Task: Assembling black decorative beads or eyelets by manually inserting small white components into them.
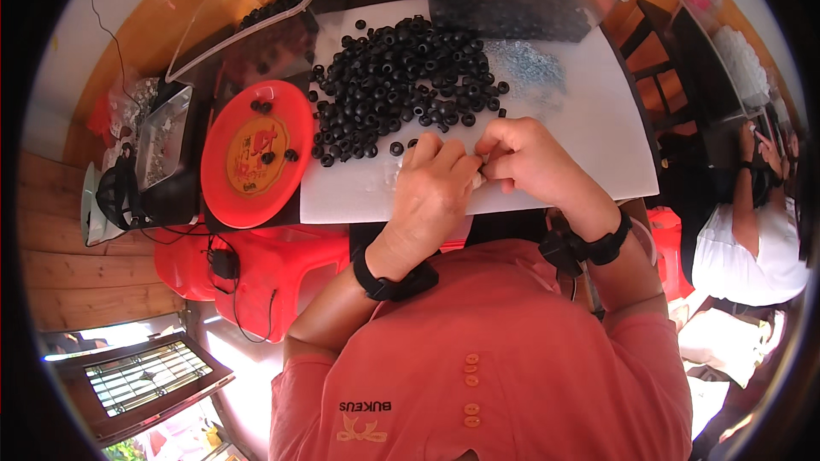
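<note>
Both my hands meet close to the near edge of a white board. The fingers of my left hand are curled and pinched together at the right. Against them, my right hand has its thumb and fingers closed. Whatever small piece lies between the fingertips is mostly hidden; only a dark and pale spot shows. Just beyond is a heap of small black rings with holes. To its right lie many tiny clear, pale-blue pieces. A few clear bits seem to lie beside my left hand.
A red plate with a few black rings stands left of the board. Clear bins holding black pieces stand at the back. Red plastic stools are under the table. Far right, another person sits working.
</note>
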`<state>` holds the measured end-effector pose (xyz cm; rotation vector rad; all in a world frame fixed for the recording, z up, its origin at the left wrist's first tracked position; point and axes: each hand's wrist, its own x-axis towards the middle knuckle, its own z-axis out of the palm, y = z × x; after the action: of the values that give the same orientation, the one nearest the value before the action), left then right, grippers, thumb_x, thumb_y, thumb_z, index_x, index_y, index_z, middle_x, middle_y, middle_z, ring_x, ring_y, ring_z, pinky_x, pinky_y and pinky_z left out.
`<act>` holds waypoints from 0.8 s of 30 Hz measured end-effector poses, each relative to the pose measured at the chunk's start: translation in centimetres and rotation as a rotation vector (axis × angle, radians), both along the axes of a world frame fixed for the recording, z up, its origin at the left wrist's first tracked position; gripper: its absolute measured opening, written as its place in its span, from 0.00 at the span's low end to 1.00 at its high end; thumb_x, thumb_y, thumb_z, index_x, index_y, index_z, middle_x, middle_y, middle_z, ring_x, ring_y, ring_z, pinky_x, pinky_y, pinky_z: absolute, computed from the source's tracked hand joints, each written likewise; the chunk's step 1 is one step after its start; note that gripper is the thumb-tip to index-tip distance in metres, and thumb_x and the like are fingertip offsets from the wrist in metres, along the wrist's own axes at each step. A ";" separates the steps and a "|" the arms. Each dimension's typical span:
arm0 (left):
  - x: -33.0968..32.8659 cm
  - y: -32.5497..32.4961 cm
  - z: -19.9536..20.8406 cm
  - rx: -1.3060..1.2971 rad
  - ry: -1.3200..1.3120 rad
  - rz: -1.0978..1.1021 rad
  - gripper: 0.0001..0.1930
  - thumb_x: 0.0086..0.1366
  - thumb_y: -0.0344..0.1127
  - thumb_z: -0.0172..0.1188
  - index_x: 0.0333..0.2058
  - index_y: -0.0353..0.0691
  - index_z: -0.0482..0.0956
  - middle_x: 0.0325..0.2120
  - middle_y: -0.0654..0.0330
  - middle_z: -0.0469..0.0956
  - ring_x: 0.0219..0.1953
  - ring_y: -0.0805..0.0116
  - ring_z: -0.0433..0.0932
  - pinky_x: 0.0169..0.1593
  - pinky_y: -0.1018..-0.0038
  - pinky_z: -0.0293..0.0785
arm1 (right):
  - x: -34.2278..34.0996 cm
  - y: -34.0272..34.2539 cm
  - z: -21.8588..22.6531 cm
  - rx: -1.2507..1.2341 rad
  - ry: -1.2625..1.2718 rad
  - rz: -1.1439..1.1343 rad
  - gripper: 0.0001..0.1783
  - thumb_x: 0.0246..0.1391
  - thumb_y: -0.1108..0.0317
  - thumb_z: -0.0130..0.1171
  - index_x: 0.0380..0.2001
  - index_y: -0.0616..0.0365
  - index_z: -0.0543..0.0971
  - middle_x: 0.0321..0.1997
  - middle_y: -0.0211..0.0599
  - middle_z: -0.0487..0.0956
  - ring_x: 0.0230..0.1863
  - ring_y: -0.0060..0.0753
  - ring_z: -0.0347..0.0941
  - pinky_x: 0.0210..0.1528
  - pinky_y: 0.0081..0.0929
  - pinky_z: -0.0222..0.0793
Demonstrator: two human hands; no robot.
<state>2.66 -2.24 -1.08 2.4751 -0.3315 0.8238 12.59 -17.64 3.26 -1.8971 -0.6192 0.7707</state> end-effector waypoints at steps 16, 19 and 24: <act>0.7 -0.1 0.2 -0.372 0.116 -0.040 0.06 0.52 0.21 0.66 0.29 0.37 0.81 0.24 0.62 0.75 0.29 0.62 0.67 0.34 0.69 0.65 | -0.1 -0.2 -0.4 0.079 0.006 -0.056 0.02 0.49 0.83 0.55 0.26 0.66 0.74 0.24 0.40 0.79 0.18 0.26 0.73 0.20 0.24 0.67; 0.7 0.0 0.5 -0.411 0.158 -0.077 0.05 0.53 0.22 0.65 0.29 0.38 0.81 0.24 0.62 0.75 0.30 0.62 0.66 0.36 0.69 0.66 | 0.1 -0.2 -0.3 0.072 0.034 -0.041 0.02 0.50 0.82 0.54 0.27 0.66 0.74 0.24 0.40 0.79 0.18 0.26 0.73 0.20 0.24 0.66; 1.1 -0.1 0.2 -0.431 0.183 -0.047 0.06 0.51 0.21 0.65 0.27 0.39 0.78 0.25 0.60 0.74 0.31 0.57 0.70 0.33 0.64 0.69 | 0.2 0.3 0.2 0.035 0.037 -0.033 0.02 0.48 0.83 0.53 0.26 0.67 0.74 0.23 0.42 0.78 0.19 0.28 0.73 0.20 0.27 0.66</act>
<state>3.74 -2.36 -0.88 2.1082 -0.1279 0.5720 12.84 -17.35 3.45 -1.8531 -0.5742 0.7674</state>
